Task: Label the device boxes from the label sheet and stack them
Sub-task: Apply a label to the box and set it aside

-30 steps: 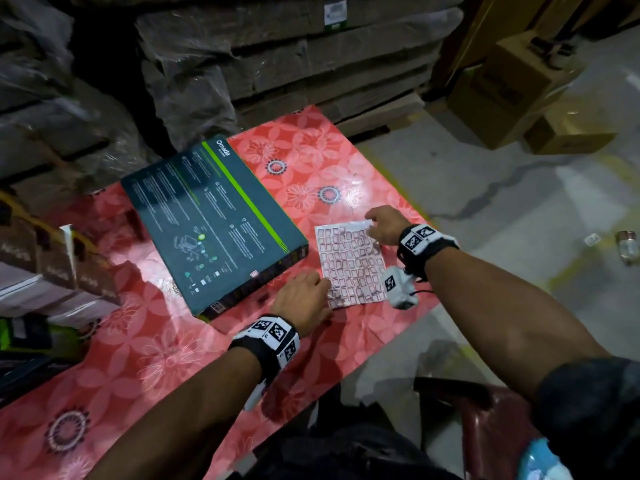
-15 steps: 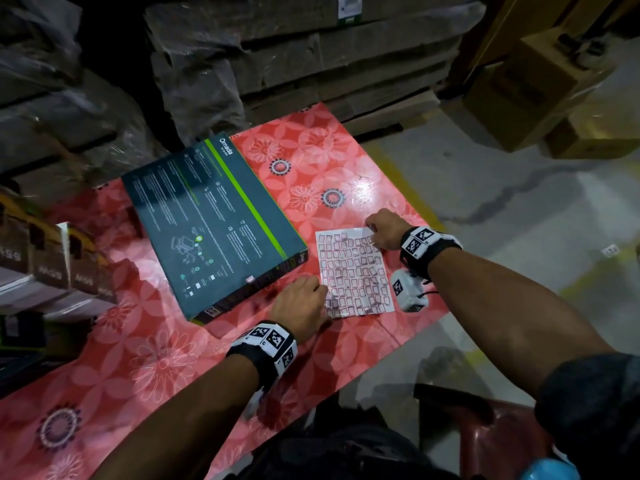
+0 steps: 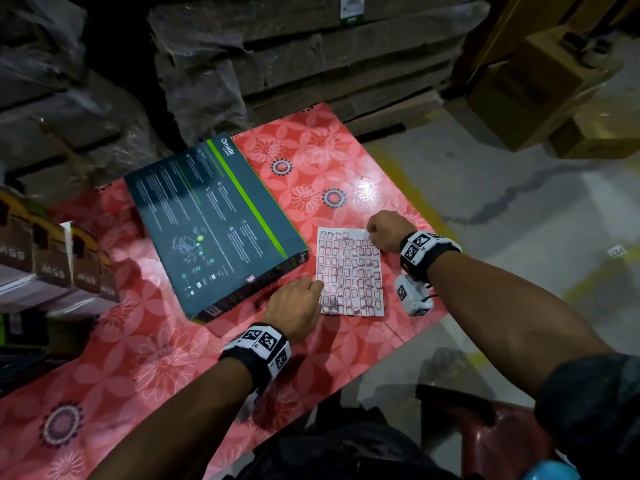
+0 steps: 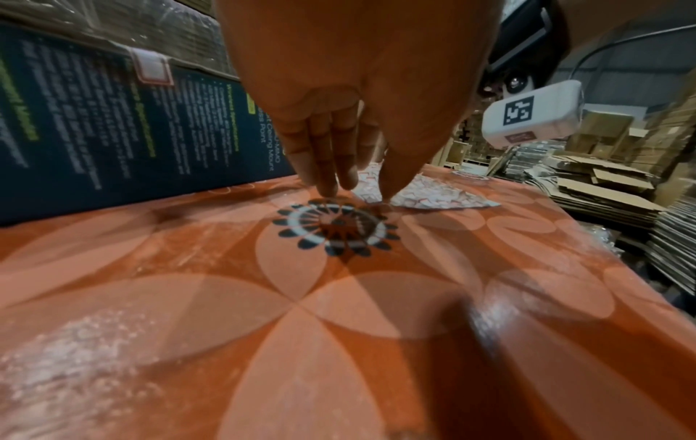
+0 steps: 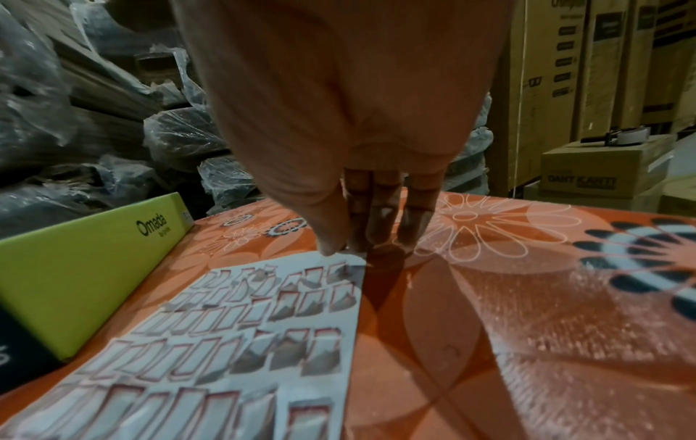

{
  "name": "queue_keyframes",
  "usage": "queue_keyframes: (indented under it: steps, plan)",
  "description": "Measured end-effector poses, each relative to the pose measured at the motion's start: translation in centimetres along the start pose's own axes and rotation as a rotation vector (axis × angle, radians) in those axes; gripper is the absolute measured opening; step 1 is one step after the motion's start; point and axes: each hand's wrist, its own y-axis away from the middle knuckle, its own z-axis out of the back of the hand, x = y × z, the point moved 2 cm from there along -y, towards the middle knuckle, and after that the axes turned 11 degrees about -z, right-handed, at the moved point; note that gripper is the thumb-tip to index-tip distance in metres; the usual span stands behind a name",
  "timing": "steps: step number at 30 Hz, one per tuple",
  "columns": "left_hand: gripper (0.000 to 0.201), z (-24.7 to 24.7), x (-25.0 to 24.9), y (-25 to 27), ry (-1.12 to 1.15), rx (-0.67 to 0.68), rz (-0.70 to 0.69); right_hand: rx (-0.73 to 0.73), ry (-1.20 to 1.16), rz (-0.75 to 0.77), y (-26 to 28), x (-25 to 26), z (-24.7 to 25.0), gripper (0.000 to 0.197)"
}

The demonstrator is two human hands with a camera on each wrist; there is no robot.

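Observation:
A dark teal device box (image 3: 214, 230) with a green stripe lies flat on the red flowered table (image 3: 138, 358). Just right of it lies the white label sheet (image 3: 349, 271), covered with small red-framed labels. My left hand (image 3: 317, 289) presses straight fingers (image 4: 327, 166) down at the sheet's near left edge, beside the box (image 4: 113, 125). My right hand (image 3: 370, 232) is at the sheet's far right corner. There its thumb and forefinger (image 5: 341, 247) pinch the edge of the label sheet (image 5: 226, 342). Whether a single label is lifted I cannot tell.
Brown boxes (image 3: 52, 265) are stacked at the table's left end. Wrapped flat cardboard (image 3: 277, 64) is piled behind the table. Cardboard cartons (image 3: 536, 81) stand on the floor to the right. A red plastic chair (image 3: 485, 438) is below my right arm.
Both hands stay at the same spots on the sheet. Only the head view has shifted a little.

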Motion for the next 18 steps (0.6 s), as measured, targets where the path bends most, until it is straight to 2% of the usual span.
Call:
queue_keyframes:
  steps: [7, 12, 18]
  plan:
    - [0.048, -0.33, 0.72, 0.80, 0.003, 0.089, -0.098, -0.024, 0.025, 0.006, 0.07, 0.10, -0.05, 0.013]
    - [0.065, -0.47, 0.48, 1.06, -0.009, 0.084, -0.069, -0.026, 0.031, -0.018, 0.04, 0.22, 0.10, 0.021]
    - [0.064, -0.39, 0.10, 0.90, -0.031, 0.055, -0.032, -0.020, 0.056, -0.032, 0.30, 0.36, 0.15, 0.019]
